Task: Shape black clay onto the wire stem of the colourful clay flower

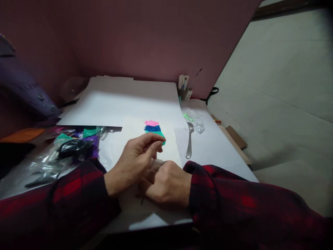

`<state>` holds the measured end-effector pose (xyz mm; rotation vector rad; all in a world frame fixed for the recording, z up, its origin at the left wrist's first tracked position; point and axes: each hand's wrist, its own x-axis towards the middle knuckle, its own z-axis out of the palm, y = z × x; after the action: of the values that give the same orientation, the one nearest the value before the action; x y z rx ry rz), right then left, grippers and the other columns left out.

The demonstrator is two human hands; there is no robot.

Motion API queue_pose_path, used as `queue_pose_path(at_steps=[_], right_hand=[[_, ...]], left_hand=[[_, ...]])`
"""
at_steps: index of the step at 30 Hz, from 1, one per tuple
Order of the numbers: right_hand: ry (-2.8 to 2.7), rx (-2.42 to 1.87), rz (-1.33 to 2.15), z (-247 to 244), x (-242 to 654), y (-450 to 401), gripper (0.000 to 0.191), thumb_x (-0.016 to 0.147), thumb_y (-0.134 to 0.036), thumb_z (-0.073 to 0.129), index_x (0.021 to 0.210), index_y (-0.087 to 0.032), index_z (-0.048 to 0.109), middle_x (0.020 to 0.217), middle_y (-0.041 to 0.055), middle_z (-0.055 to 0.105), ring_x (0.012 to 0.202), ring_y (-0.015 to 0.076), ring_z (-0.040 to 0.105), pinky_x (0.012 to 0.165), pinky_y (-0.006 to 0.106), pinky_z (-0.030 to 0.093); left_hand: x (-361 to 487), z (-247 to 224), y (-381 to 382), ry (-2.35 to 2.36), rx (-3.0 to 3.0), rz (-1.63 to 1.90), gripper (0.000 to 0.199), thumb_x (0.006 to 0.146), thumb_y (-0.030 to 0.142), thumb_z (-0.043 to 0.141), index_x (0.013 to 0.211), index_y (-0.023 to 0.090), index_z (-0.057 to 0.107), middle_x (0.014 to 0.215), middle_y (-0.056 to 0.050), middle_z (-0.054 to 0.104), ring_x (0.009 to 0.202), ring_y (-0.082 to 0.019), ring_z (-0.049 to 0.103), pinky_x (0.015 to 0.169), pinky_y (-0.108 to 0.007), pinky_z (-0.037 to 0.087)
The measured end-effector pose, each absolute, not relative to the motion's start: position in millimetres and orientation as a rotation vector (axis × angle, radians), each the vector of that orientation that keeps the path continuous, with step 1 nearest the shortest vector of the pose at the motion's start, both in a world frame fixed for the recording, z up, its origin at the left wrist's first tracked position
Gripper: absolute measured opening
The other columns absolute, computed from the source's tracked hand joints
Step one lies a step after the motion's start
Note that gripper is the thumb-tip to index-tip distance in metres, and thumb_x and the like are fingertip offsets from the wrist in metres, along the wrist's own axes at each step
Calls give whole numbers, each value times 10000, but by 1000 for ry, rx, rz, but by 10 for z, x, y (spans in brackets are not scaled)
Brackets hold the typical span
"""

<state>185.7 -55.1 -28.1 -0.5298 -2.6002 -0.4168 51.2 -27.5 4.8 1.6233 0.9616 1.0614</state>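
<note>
A cream sheet point(131, 133) lies in the middle of the table, bearing a textured patch with pink point(151, 123), dark blue point(152, 128) and green point(159, 133) bands. Just below the patch, my left hand point(134, 158) has its thumb and fingers pinched together; what they hold is too small to make out. My right hand point(166, 184) is closed lower down, close beside the left. A thin dark stick point(142, 201) shows beneath its curled fingers, with a thin length also visible between the hands.
A fork point(189, 142) lies right of the sheet, near clear plastic and a green scrap point(188, 117). Plastic bags with coloured material point(75, 147) fill the left side. White sheets point(135, 100) and a pen holder point(184, 93) stand behind.
</note>
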Motion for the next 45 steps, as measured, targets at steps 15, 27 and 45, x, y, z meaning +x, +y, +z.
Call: queue_pose_path(at_steps=[15, 27, 45], right_hand=[[-2491, -566, -258, -276, 1864, -520, 387, 909, -440, 501, 609, -196, 522, 453, -43, 488, 411, 113, 432, 407, 296, 160], [-2476, -610, -255, -297, 1878, -515, 425, 933, -477, 461, 622, -195, 520, 468, -49, 502, 403, 105, 396, 422, 294, 143], [-2376, -621, -183, -266, 1934, -486, 387, 942, -361, 478, 601, -183, 522, 517, -41, 513, 460, 102, 433, 416, 300, 232]], left_hand=[[567, -137, -138, 1039, 1449, 1151, 113, 810, 273, 634, 845, 169, 659, 716, 1, 609, 639, -107, 520, 579, -231, 427], [582, -125, -123, 992, 1388, 1215, 177, 665, 129, 708, 770, 169, 571, 746, 21, 568, 655, -97, 519, 569, -203, 435], [580, -136, -129, 1004, 1490, 1096, 160, 838, 307, 609, 749, 173, 601, 623, 25, 527, 548, -99, 443, 496, -226, 377]])
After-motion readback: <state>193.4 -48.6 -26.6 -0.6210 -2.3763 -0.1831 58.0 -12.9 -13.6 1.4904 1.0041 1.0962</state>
